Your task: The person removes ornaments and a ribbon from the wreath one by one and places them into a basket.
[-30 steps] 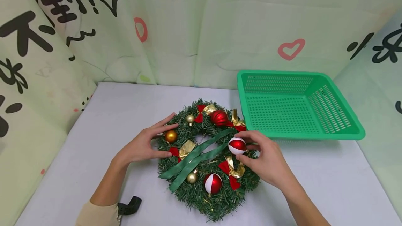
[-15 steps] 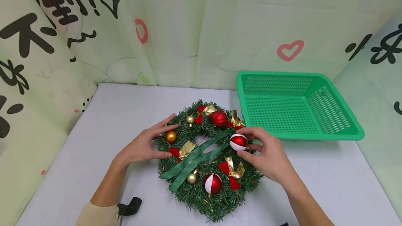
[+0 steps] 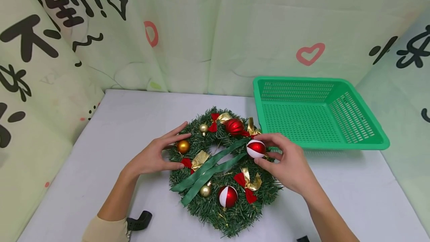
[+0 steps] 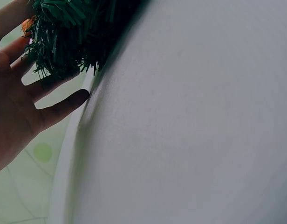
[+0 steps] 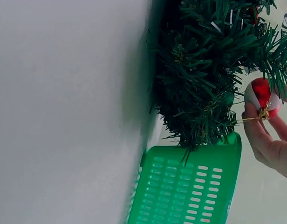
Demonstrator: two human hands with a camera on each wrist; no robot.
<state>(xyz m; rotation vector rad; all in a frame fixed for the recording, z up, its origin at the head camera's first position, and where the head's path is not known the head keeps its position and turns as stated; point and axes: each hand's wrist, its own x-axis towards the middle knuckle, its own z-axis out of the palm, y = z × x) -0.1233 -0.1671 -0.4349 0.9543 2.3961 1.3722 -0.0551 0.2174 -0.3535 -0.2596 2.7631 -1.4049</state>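
A green Christmas wreath (image 3: 235,217) lies on the white table, dressed with baubles, red and gold bows and a long green ribbon (image 3: 208,171). My right hand (image 3: 289,165) pinches a red and white bauble (image 3: 256,149) between thumb and fingers, over the wreath's right side. In the right wrist view, a gold cord (image 5: 248,120) runs from the bauble's cap to the foliage. My left hand (image 3: 156,154) rests on the wreath's left edge with fingers spread, around an orange-gold bauble (image 3: 183,146). The left wrist view shows those straight fingers (image 4: 64,109) against the foliage.
Behind the right hand stands a green plastic basket (image 3: 322,147), close to the wreath's upper right. Pale printed curtains (image 3: 208,33) rise along the back and sides of the table (image 3: 141,111). A black strap piece (image 3: 139,220) sits by the left sleeve.
The right hand has moved slightly up and to the right with the red and white bauble. The left hand and the wreath stay almost still.
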